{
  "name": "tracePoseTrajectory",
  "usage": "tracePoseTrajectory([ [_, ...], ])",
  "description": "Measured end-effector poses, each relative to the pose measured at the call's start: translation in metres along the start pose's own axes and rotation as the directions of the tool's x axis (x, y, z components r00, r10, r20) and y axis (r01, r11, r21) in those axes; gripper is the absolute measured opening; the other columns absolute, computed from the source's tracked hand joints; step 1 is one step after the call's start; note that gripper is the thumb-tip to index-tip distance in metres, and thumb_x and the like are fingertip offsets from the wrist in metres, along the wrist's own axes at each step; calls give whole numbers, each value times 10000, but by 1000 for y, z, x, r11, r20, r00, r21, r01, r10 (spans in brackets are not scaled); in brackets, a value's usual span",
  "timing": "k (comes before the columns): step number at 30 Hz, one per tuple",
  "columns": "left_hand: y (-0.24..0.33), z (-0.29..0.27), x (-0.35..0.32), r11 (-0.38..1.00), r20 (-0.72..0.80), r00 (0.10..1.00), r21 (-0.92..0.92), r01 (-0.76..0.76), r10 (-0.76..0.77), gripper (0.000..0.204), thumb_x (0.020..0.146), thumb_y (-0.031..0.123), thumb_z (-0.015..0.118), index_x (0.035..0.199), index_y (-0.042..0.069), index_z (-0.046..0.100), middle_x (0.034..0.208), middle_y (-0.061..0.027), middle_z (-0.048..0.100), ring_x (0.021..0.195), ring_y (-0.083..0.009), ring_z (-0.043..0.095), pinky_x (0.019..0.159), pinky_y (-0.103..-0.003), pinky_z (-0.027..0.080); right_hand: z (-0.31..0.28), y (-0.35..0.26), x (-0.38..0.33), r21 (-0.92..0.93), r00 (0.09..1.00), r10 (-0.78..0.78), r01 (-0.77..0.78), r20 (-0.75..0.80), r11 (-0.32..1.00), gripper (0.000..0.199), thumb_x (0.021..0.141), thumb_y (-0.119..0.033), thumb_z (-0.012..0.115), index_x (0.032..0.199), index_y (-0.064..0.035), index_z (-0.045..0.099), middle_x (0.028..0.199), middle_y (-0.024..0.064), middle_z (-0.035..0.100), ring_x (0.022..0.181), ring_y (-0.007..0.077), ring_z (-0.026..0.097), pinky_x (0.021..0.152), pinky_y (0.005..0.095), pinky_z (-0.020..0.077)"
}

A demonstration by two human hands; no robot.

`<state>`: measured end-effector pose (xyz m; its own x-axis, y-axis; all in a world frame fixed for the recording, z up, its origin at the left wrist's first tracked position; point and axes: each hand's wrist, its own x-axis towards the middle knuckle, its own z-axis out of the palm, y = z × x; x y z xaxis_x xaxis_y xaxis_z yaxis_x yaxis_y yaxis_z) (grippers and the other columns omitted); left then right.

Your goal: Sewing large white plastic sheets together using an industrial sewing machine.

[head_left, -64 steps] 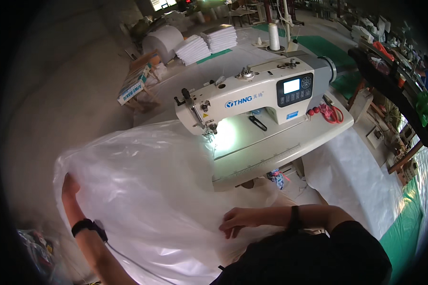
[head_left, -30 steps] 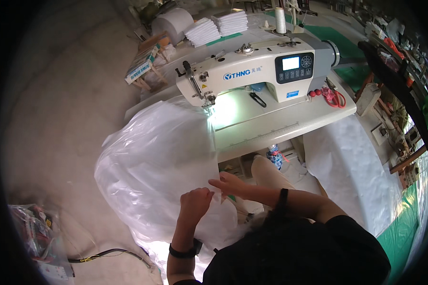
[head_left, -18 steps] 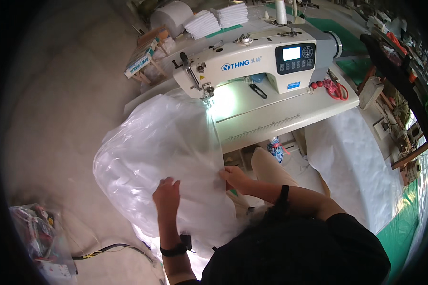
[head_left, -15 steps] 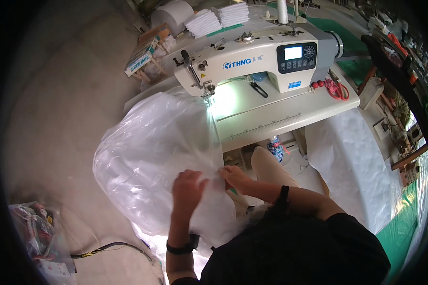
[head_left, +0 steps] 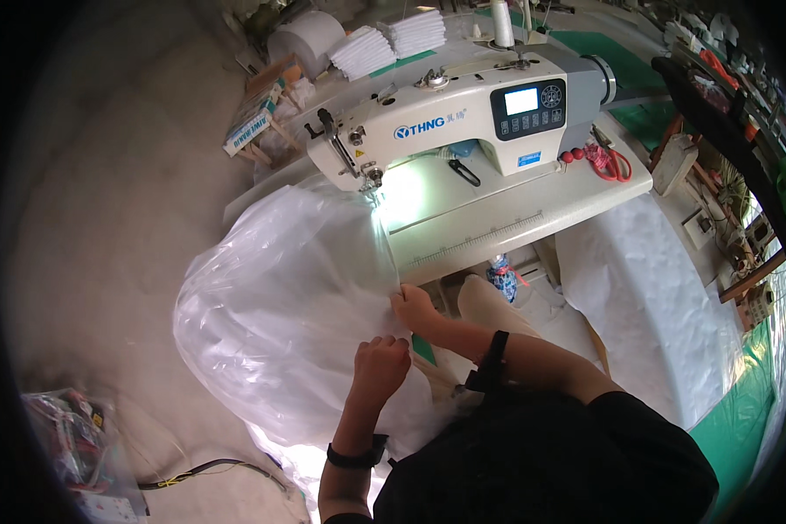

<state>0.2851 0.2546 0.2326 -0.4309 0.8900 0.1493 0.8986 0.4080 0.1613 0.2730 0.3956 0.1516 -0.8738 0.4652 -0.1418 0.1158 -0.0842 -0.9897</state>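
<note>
A large sheet of translucent white plastic film (head_left: 271, 297) hangs in billowing folds from the sewing machine (head_left: 445, 113) down over my lap. Its right edge runs up under the lit needle area. My right hand (head_left: 415, 310) is closed on that edge, just below the front of the machine bed. Lower and to the left, my left hand (head_left: 382, 367) is curled with its fingers pressed together on the film near the same edge. The fingertips of both hands are partly hidden.
On the machine bed (head_left: 515, 214) lie black thread snips (head_left: 465, 172) and red-handled scissors (head_left: 616, 164). Stacks of folded white cloth (head_left: 362, 51) and a large white roll (head_left: 306, 42) stand behind. A bag of odds and ends (head_left: 79, 437) and a black cable (head_left: 223, 463) are on the floor.
My left hand has moved right and down to the film's edge, and its fingers have closed. My right hand has shifted slightly up and left, still gripping the edge. The view has shifted a little.
</note>
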Motion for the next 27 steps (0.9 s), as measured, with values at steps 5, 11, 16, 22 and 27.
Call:
tracePoseTrajectory([
  [5,-31,-29,-6,957,-157,962,-224,185,-223,134,792,175,624,833,49,644,810,-115,650,675,-293,620,636,-364,504,-11,-32,-29,-419,972,-205,141,-113,897,328,841,-85,463,1124,80,447,733,262,593,700,395,609,615,421,482],
  [11,-83,-46,-4,945,-374,869,-176,276,-323,129,825,160,617,869,39,631,927,-120,624,893,-303,589,766,-380,480,-21,-41,-18,-890,928,-274,333,251,311,604,728,-37,554,1263,140,338,678,179,628,593,305,638,502,390,488],
  [16,-106,-42,-7,913,-395,826,-97,397,-401,233,827,198,628,1008,51,619,1125,-131,568,1061,-328,516,893,-424,421,-24,-67,5,-898,949,-227,287,219,334,603,731,-50,568,1252,160,350,665,152,640,599,269,652,485,366,491],
  [22,-133,-34,0,898,-421,818,18,440,-392,286,823,237,637,1058,74,614,1192,-124,529,1093,-321,495,927,-441,383,-24,-74,47,-935,948,-222,278,229,220,548,760,-71,548,1233,159,394,700,131,652,634,262,656,523,360,498],
  [27,-164,-26,6,865,-303,839,80,495,-452,389,840,326,599,1182,145,562,1283,-124,475,1220,-319,414,1006,-499,302,-20,-91,70,-943,958,-181,258,222,209,494,799,-80,498,1235,136,416,725,124,657,668,270,657,555,377,499],
])
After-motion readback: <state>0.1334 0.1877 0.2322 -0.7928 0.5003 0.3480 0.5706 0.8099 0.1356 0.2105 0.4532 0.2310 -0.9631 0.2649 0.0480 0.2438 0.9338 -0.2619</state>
